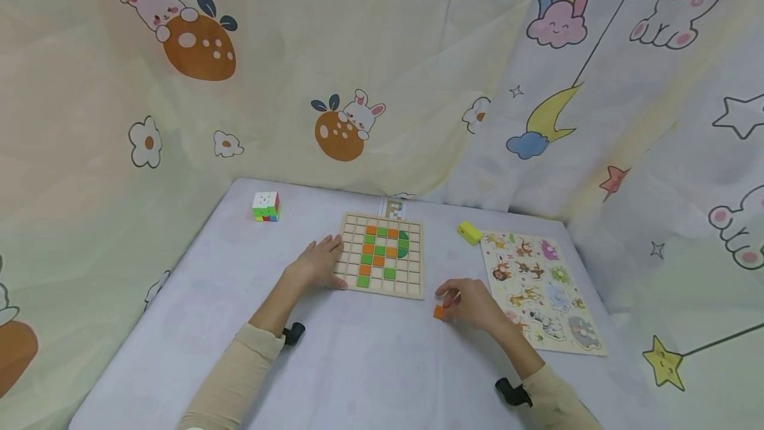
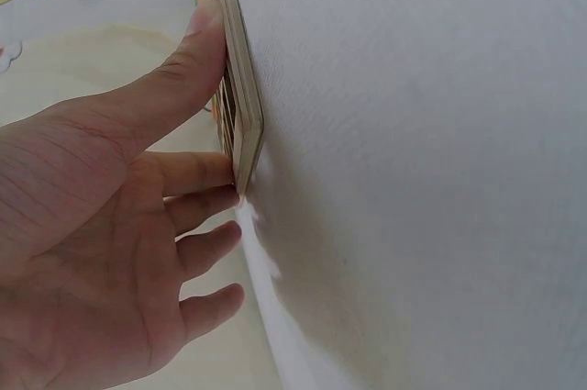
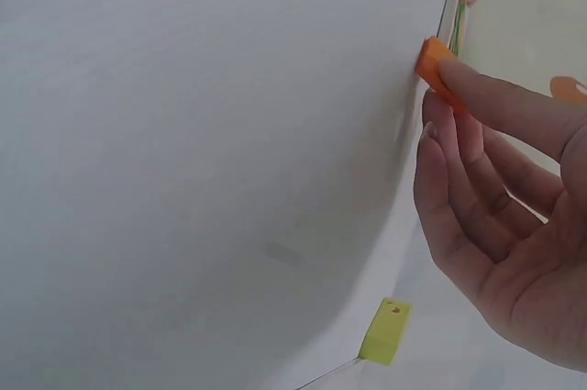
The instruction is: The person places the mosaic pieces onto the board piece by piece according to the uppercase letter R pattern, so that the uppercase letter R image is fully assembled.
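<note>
A wooden grid board point(image 1: 382, 289) lies mid-table, with orange and green pieces set in some of its squares. My left hand point(image 1: 318, 263) rests against the board's left side, its thumb at the near-left corner. In the left wrist view, the left hand point(image 2: 101, 225) has fairly straight fingers touching the board edge point(image 2: 246, 115). My right hand point(image 1: 471, 304) is to the right of the board and pinches an orange square tile point(image 1: 439, 312) at the tabletop. Seen from the right wrist, the orange tile point(image 3: 438, 69) is between thumb and fingertips, the other fingers bent below it.
A wooden animal puzzle board point(image 1: 561, 344) lies at the right, partly behind my right forearm. A yellow block point(image 1: 469, 232) sits at its far-left corner. A puzzle cube point(image 1: 266, 206) stands back left. Behind the grid board lies a pattern card point(image 1: 394, 207). Printed cloth hangs around the table.
</note>
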Demonstrator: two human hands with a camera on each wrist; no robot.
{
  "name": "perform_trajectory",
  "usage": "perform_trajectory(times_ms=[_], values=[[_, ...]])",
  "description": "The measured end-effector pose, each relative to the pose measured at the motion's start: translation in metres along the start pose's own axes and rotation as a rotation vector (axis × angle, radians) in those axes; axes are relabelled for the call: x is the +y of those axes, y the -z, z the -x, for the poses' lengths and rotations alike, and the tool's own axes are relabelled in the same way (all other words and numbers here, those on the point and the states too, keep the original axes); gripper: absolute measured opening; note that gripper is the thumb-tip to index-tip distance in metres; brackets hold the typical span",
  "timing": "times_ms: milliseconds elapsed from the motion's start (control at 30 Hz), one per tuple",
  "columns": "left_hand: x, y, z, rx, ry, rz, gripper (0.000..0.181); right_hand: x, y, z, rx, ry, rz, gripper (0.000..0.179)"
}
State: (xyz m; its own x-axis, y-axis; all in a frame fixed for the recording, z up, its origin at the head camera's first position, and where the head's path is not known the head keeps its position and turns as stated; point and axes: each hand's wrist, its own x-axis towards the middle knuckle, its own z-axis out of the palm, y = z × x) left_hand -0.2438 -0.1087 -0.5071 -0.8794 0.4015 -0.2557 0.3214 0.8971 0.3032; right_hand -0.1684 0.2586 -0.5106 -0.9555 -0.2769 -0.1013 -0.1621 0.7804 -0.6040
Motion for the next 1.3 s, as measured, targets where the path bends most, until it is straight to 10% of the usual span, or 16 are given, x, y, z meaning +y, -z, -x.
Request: perform_trajectory(times_ms=[567,1300], values=[[0.0,0.001,0.001,0.011,0.006,0.009,0.107,-0.011,0.006,-0.036,0.089,0.122,-0.131,0.029],[-0.003,0.0,-0.001,0.008,0.004,-0.007,0.109,-0.036,-0.02,-0.073,-0.009,0.109,-0.143,0.026]])
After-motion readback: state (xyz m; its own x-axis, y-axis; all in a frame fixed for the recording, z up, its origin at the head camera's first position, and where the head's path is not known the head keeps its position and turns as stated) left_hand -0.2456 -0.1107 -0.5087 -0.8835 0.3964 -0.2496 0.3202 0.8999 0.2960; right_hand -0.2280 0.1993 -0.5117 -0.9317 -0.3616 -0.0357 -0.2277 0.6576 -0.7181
